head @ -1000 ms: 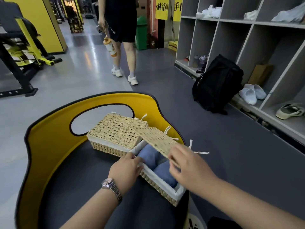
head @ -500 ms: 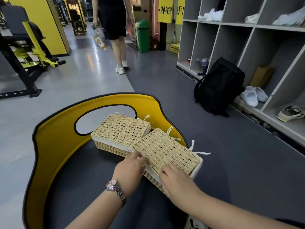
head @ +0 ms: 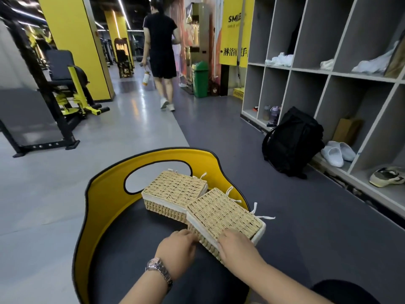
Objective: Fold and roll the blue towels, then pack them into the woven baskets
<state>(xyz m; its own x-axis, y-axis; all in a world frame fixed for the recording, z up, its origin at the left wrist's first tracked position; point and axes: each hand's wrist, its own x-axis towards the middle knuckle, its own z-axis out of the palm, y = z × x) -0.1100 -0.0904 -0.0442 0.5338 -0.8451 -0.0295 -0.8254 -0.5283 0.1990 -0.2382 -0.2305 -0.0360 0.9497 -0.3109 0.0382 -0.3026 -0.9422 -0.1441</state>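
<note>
Two woven baskets with white liners sit side by side on a dark seat with a yellow back (head: pixel 103 200). Both have their woven lids down. The far basket (head: pixel 175 189) is untouched. My left hand (head: pixel 178 249) grips the near left corner of the near basket (head: pixel 223 213). My right hand (head: pixel 235 244) rests on the near edge of its lid, fingers curled over the rim. No blue towels show; the lids hide the insides.
A black backpack (head: pixel 293 141) leans against grey cubby shelves (head: pixel 328 73) on the right, with white slippers (head: pixel 337 153) and shoes inside. A person in black (head: pixel 161 51) walks away down the aisle. Gym machines (head: pixel 61 88) stand at left, a green bin (head: pixel 200 79) further back.
The near basket's lid came down over the blue towels and now lies flat. My right hand slid to the lid's near edge. The person ahead walked further away.
</note>
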